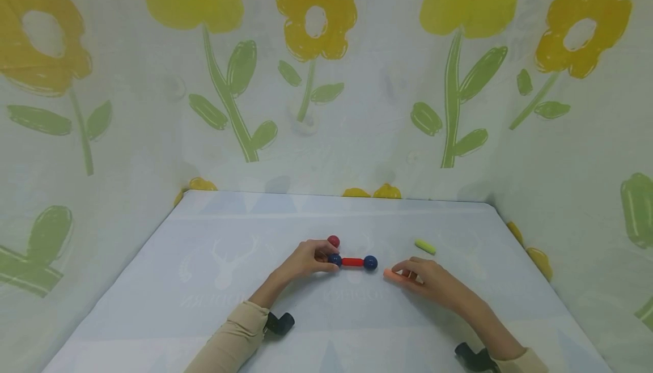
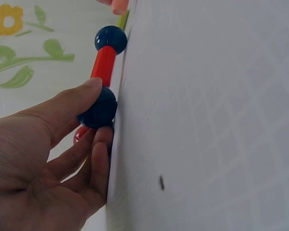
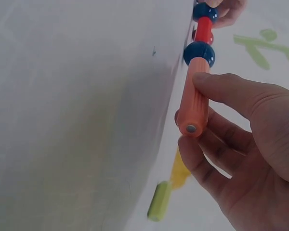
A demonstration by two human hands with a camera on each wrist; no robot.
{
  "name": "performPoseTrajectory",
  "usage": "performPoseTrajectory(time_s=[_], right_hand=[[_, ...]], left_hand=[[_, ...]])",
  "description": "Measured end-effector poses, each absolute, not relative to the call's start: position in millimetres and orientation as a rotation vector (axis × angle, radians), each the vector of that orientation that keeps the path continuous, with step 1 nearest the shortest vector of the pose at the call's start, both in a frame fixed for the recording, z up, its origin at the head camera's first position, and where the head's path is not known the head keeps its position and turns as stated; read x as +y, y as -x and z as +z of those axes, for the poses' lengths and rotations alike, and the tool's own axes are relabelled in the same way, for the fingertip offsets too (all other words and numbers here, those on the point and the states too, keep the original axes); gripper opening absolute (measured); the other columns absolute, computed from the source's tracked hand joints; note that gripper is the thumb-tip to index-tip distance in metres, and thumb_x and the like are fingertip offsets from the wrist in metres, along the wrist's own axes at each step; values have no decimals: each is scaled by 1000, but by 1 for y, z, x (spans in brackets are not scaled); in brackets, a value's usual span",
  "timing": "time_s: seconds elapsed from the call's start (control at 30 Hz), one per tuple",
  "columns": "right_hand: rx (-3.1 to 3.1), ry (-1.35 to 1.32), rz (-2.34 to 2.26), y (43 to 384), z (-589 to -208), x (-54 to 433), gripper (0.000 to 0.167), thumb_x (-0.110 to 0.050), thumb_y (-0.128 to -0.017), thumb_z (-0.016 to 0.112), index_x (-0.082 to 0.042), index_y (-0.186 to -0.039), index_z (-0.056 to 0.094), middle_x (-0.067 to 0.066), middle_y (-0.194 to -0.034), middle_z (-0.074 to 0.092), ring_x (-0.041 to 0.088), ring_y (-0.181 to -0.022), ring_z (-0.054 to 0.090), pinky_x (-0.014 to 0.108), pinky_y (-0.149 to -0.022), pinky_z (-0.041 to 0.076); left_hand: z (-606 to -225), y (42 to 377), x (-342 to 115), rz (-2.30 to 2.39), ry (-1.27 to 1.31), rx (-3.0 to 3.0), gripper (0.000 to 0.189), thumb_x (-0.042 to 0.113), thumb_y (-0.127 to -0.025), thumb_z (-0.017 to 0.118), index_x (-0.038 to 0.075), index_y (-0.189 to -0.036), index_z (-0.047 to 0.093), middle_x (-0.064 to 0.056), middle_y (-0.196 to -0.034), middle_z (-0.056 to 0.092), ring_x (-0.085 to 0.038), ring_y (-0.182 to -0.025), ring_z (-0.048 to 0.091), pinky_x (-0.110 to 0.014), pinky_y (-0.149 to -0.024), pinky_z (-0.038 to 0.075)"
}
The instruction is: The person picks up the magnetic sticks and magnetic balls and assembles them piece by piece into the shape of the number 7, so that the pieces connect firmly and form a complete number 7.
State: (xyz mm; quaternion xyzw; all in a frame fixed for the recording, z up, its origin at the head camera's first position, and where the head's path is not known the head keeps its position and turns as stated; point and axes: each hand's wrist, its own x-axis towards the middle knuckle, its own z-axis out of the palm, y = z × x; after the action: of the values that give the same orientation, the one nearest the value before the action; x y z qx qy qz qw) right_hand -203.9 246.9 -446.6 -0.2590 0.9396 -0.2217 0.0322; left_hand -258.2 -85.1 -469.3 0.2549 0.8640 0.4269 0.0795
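Observation:
My left hand (image 1: 310, 259) pinches a dark blue ball (image 2: 98, 108) between thumb and fingers. A short red rod (image 1: 352, 262) joins that ball to a second dark blue ball (image 1: 370, 262) on its right. My right hand (image 1: 428, 282) pinches an orange rod (image 3: 195, 96), a grey disc showing at its near end. In the head view the rod's other end points at the second ball, a small gap apart. A red ball (image 1: 333, 241) lies just behind the left fingertips, partly hidden in the left wrist view.
A lime green rod (image 1: 425, 246) lies behind my right hand on the pale, printed tabletop (image 1: 153, 282). White cloth walls (image 1: 367, 135) with flower prints stand along the table's back and sides. A dark wrist camera (image 1: 280, 323) sits at the left cuff, another (image 1: 474, 357) at the right.

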Motion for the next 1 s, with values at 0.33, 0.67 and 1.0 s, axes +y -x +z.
performPoseTrajectory(time_s=[0.33,0.67,1.0], right_hand=[[2868,727,-678,200,-447,236,30,-13,-86,73,-23,-115,70,-12,-91,65,1,-78,54,16,-70,51],[2818,738,-697,196,-446,228,30,-13,-87,73,-23,-115,70,-11,-94,66,2,-80,56,16,-72,52],[2794,806,-686,193,-446,221,32,-11,-87,73,-20,-117,69,-10,-96,65,1,-80,55,19,-73,53]], left_hand=[[-470,259,-85,1277,-772,2583,32,23,-81,81,14,-110,70,-2,-105,71,-12,-84,59,-19,-76,51],[-471,260,-85,1281,-782,2583,31,23,-82,80,14,-110,70,-2,-105,71,-12,-84,58,-19,-76,50],[-472,260,-85,1287,-779,2587,30,23,-82,80,16,-109,70,-1,-105,71,-11,-83,58,-19,-76,50]])
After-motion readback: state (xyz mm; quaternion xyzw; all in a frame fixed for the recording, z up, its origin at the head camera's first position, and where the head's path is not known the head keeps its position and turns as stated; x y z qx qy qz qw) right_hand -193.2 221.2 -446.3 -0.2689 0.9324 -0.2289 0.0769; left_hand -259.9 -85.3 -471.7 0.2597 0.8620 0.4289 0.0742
